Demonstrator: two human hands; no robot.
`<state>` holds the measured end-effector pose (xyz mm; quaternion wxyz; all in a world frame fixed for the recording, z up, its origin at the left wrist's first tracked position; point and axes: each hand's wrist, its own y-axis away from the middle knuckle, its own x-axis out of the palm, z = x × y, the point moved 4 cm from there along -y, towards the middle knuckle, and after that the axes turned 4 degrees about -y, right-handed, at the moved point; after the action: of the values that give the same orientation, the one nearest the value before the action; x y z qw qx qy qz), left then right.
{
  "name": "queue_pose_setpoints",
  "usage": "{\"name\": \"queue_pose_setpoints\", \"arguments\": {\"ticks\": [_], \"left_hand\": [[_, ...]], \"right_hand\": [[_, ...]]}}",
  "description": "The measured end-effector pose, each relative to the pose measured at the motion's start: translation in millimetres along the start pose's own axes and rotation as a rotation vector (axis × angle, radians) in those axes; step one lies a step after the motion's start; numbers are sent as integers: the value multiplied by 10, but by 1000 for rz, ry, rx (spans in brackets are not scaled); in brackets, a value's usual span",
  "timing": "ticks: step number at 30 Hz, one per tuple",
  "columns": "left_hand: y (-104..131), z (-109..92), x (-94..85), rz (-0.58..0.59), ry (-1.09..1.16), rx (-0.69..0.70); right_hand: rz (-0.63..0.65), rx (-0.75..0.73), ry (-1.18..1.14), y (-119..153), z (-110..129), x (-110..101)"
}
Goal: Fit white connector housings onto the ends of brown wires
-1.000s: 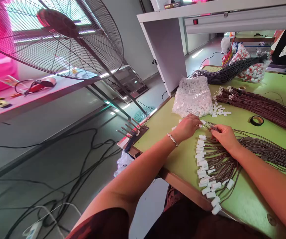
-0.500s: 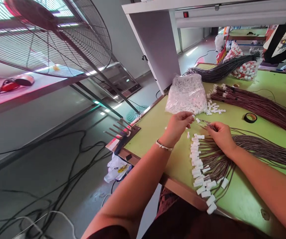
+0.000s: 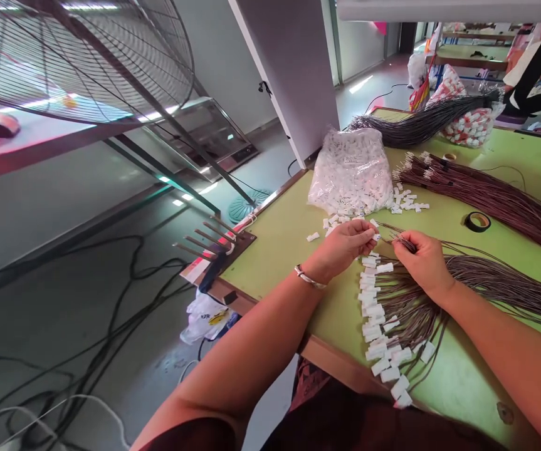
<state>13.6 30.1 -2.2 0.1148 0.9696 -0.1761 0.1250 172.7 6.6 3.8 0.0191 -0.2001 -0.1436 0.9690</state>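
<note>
Over the table (image 3: 274, 250), the outstretched left hand (image 3: 345, 243) pinches a white connector (image 3: 376, 237).

Bag (image 3: 352, 169) glossy, crinkled plastic; connectors (image 3: 390, 374) matt plastic; tabletop (image 3: 279, 244) smooth, faintly glossy.

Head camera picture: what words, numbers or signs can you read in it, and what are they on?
No word, number or sign can be read for sure.
Clear bag on the green table: faint print on its front, too small to read.
White plastic bag below the table's edge: dark marks and a yellow patch, too blurred to read.
</note>
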Motion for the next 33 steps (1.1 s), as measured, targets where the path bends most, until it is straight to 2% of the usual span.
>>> {"name": "queue_pose_setpoints", "arguments": {"ticks": [8, 15, 19, 23, 29, 33], "left_hand": [[-5, 9, -65, 35, -97, 15], [-20, 20, -104, 31, -85, -19], [-20, 8, -76, 6, -230, 36], [0, -21, 7, -67, -381, 128], [-35, 73, 56, 3, -129, 37], [-49, 83, 47, 8, -116, 27]], "right_hand": [[-17, -4, 23, 19, -31, -15], [-8, -32, 89, 26, -3, -13], [-9, -58, 151, 23, -18, -4], [21, -87, 138, 16, -31, 2], [81, -75, 98, 2, -44, 6], [89, -71, 57, -9, -45, 9]]}}
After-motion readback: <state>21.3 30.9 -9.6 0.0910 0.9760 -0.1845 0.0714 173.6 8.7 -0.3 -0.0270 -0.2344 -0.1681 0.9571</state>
